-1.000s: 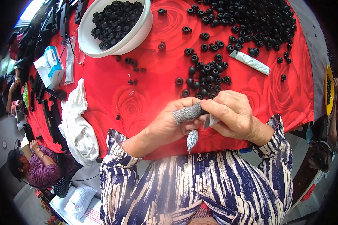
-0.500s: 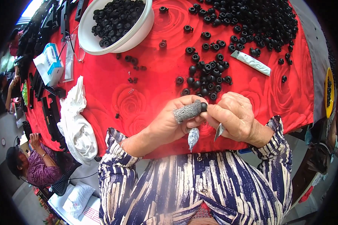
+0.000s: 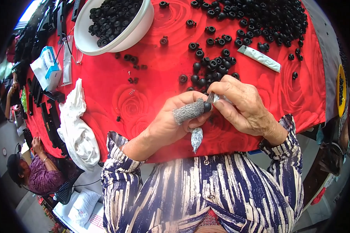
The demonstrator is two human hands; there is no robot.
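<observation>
My left hand (image 3: 163, 120) is closed around a small black round part (image 3: 207, 107). A grey fuzzy sleeve (image 3: 188, 111) lies along that hand, its end against the part; whether it covers my thumb I cannot tell. Below these fingers hangs a pointed silver foil-wrapped piece (image 3: 196, 139), its upper end hidden. My right hand (image 3: 243, 106) pinches a small thin metal blade (image 3: 210, 97), the tip of which is at the black part's edge. Just beyond both hands lies a loose cluster of black round parts (image 3: 212, 72) on the red cloth.
A white bowl (image 3: 138, 37) of black parts stands at the far left, and a large heap (image 3: 268, 19) spreads at the far right. A narrow silvery strip (image 3: 260, 58), a white cloth (image 3: 76, 128) and a tissue box (image 3: 46, 68) lie about. Another person (image 3: 42, 171) sits at the left.
My right hand has risen and turned, bringing the blade up from below the black part to its upper edge. The left hand has shifted slightly left with the part.
</observation>
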